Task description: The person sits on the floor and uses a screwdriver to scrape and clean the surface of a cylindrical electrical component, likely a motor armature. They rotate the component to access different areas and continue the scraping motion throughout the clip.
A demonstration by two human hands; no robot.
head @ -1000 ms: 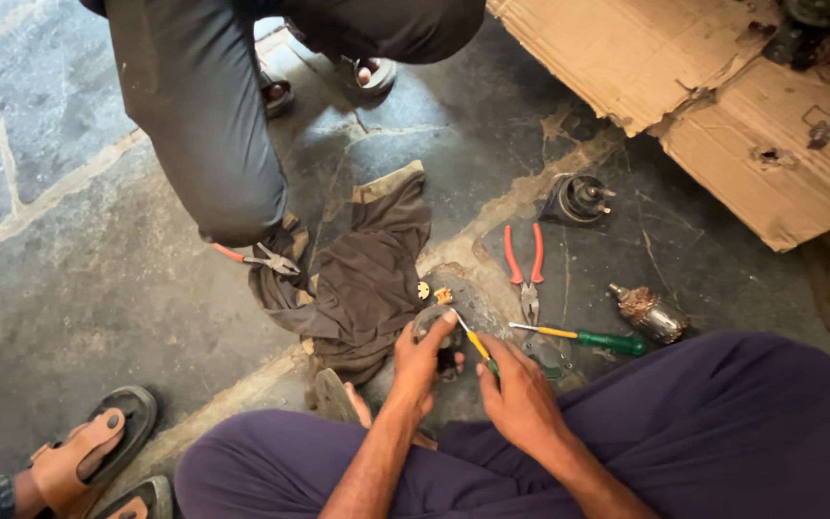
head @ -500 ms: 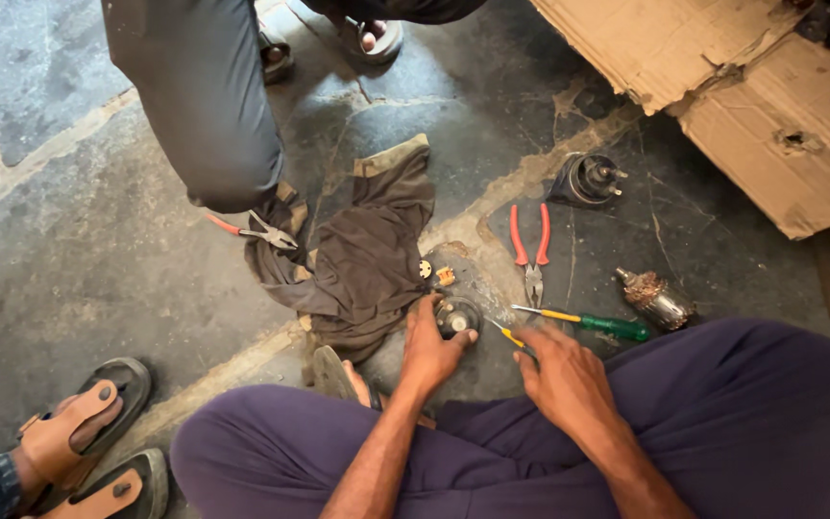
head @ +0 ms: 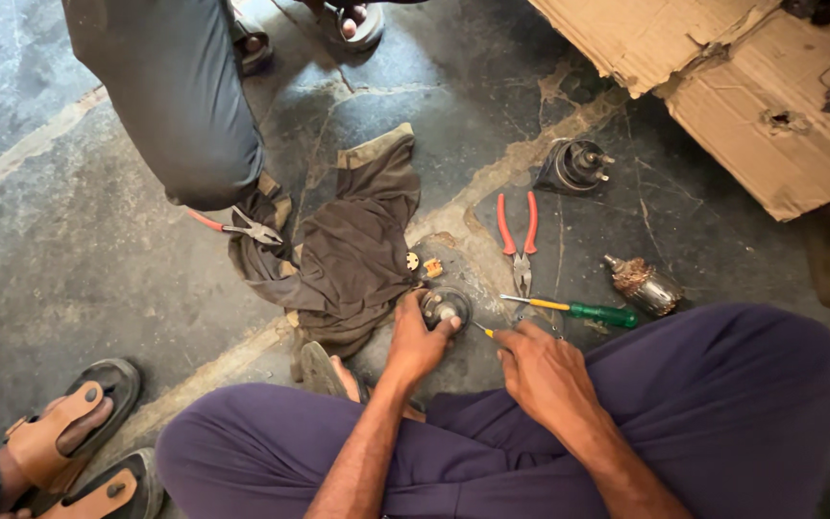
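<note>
The left hand (head: 415,341) is covering part of the small round dark metal part (head: 444,308); the thin yellow-tipped tool (head: 483,330) is disappearing under the right hand (head: 545,370).

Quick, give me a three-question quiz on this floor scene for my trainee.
1. True or false: the left hand rests on the small round metal part.
2. Which tool lies between the red-handled pliers and the right hand? A) hammer B) green-handled screwdriver C) saw
3. Fill in: the brown cloth lies on the stone ____.

Key: 1 true; 2 B; 3 floor.
</note>
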